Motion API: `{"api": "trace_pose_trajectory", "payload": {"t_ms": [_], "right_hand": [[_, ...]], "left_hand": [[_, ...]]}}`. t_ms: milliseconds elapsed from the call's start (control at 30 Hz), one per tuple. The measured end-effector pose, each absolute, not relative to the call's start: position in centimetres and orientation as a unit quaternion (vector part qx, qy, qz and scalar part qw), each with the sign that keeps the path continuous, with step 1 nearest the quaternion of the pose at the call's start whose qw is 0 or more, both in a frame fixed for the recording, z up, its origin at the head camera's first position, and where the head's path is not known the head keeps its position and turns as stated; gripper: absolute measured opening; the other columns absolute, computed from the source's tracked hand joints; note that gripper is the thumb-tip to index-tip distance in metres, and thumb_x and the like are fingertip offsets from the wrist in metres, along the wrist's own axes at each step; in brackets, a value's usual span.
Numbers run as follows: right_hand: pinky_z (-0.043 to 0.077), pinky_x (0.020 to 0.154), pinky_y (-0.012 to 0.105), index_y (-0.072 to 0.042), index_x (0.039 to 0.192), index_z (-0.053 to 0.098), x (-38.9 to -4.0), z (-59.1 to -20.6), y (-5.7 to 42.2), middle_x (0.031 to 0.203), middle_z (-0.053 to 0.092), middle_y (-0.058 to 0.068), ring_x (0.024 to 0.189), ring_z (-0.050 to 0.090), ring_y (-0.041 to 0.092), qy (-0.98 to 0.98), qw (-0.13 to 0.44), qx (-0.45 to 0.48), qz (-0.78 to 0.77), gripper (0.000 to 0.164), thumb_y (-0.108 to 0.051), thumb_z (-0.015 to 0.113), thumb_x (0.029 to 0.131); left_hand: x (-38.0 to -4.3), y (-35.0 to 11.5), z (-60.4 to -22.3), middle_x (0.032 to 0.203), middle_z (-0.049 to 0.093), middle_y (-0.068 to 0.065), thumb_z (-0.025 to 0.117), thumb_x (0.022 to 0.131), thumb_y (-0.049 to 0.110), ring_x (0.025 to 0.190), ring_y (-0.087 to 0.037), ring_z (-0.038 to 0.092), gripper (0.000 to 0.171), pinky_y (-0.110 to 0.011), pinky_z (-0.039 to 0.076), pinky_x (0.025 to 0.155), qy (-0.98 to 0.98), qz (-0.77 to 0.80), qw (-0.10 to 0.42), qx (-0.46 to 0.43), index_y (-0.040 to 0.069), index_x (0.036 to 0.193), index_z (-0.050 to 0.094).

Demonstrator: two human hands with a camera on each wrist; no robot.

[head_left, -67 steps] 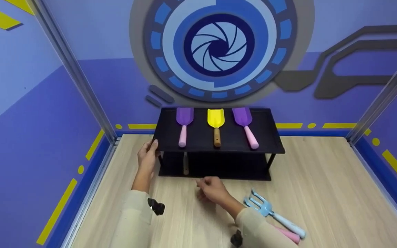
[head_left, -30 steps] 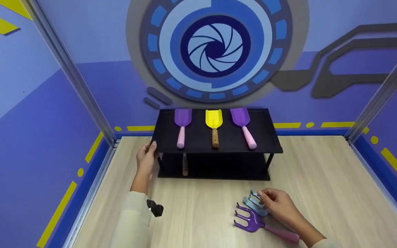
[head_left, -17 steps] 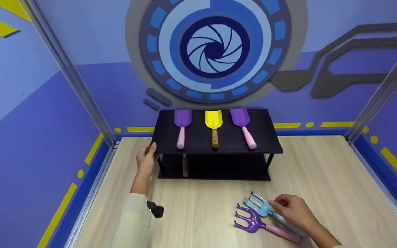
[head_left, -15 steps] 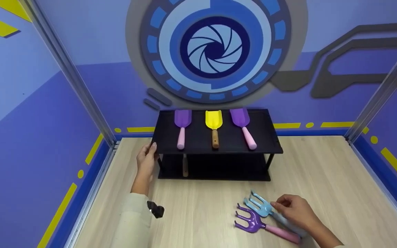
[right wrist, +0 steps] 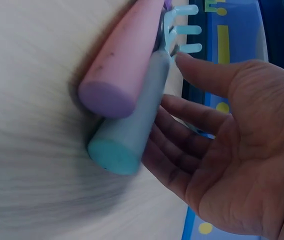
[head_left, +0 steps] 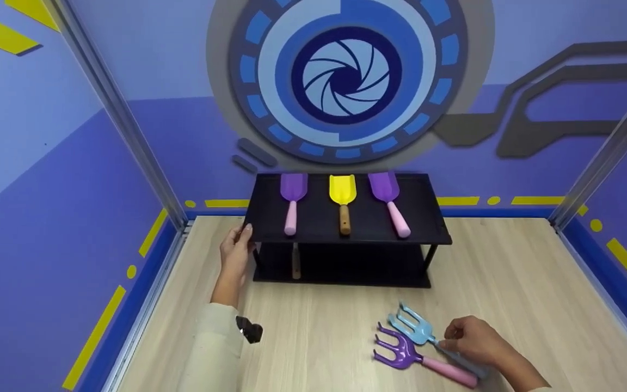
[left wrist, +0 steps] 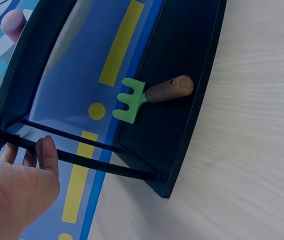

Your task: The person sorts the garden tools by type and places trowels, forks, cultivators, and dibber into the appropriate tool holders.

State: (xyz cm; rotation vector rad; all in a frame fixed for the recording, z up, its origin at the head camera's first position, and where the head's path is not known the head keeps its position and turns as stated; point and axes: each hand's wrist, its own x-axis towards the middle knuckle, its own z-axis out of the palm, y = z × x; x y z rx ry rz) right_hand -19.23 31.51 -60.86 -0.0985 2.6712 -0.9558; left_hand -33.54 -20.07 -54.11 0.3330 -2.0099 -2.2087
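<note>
My left hand holds the left end of a black two-tier shelf, its fingers round the upper corner by the end post in the left wrist view. My right hand is beside a light blue hand fork lying on the table. In the right wrist view, the right thumb is near the fork's neck and the loosely bent fingers lie along the grey-blue handle, not closed round it. Next to it lies a purple hand fork with a pink handle, both forks' tines pointing left.
On the shelf's top tier lie two purple scoops with pink handles and a yellow scoop with a wooden handle between them. A green hand fork with a wooden handle lies on the lower tier. Patterned walls stand behind and at both sides.
My right hand has gone from in front of the shelf to the blue fork, then slid from its tines back towards its handle. The left hand stays on the shelf.
</note>
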Motion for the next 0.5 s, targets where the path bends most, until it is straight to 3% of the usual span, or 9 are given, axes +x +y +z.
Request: {"api": "trace_pose_trajectory", "payload": {"t_ms": [267, 500], "right_hand": [[0.046, 0.066, 0.028, -0.008, 0.088, 0.071, -19.33, -60.82, 31.60, 0.082, 0.067, 0.000, 0.077, 0.057, 0.015, 0.926, 0.179, -0.053, -0.329, 0.022, -0.024, 0.086, 0.088], [0.041, 0.060, 0.023, -0.009, 0.081, 0.069, -19.18, -60.90, 32.06, 0.075, 0.062, -0.004, 0.068, 0.052, 0.008, 0.921, 0.183, -0.107, -0.326, 0.022, -0.023, 0.083, 0.089]], "left_hand": [[-33.55, -20.33, -54.37, 0.144, 0.057, -0.013, 0.055, 0.113, 0.033, 0.133, -0.025, 0.057, 0.044, -0.046, 0.045, 0.123, -0.662, -0.738, 0.067, 0.112, 0.006, 0.148, 0.056], [-33.88, -20.02, -54.26, 0.136, 0.062, -0.010, 0.059, 0.111, 0.034, 0.123, -0.021, 0.061, 0.045, -0.047, 0.048, 0.119, -0.658, -0.739, 0.075, 0.122, 0.006, 0.146, 0.059]]}}
